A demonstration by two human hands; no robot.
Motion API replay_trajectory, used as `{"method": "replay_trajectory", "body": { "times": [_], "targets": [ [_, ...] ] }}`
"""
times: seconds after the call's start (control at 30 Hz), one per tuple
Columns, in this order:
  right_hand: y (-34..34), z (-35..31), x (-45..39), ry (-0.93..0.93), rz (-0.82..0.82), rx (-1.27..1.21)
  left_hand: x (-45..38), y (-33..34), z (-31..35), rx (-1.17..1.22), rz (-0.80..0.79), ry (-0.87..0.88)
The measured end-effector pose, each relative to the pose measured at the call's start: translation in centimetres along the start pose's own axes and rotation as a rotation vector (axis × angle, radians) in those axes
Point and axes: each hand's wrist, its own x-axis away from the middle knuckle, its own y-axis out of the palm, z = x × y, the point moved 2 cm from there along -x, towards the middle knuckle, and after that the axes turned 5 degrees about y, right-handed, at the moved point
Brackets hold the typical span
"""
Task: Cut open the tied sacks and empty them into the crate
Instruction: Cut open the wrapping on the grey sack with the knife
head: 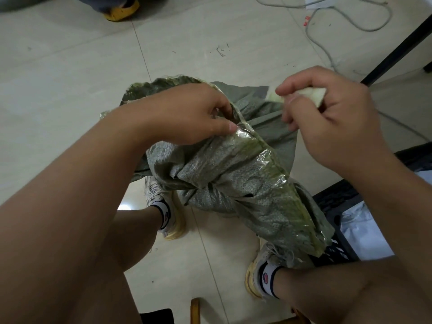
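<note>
Both hands are being held over the floor, above the knees. By the left hand (198,113) the taped upper edge of the sack (233,183) is being pinched between the thumb and the curled fingers. By the right hand (327,118) a small pale piece (313,94) is being gripped between the thumb and the forefinger, just beside the far corner of the sack; what the piece is cannot be told.

Below the hands the grey-green woven sack is being kept in the air, crumpled and twisted in its middle, with clear tape (254,146) running along its seam. Its lower end is hanging over the right shoe (259,272) and is touching the rim of the black crate (336,251). What is inside the sack is not being shown. In the crate, at the right edge, white and pale blue plastic packages (364,228) are lying.

The left shoe (161,206) is being partly hidden by the sack. Farther away, on the pale floor tiles (70,66), a grey cable (327,50) is lying in loops. A black table leg (397,50) is standing at the right, and at the top edge a yellow shoe (121,9) of another person is being seen.
</note>
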Motion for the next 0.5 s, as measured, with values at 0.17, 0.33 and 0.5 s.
{"method": "replay_trajectory", "body": {
  "times": [0.17, 0.33, 0.5],
  "targets": [
    [-0.1, -0.6, 0.6, -0.069, -0.096, -0.058, -0.1, 0.1, 0.0, -0.007, -0.018, -0.005],
    [0.6, 0.0, 0.7, -0.107, -0.219, 0.129, -0.2, 0.1, 0.2, 0.004, -0.021, 0.01],
    [1.4, 0.7, 0.4, -0.128, -0.374, 0.281, -0.4, 0.4, 0.4, -0.03, -0.017, 0.002]
  ]
}}
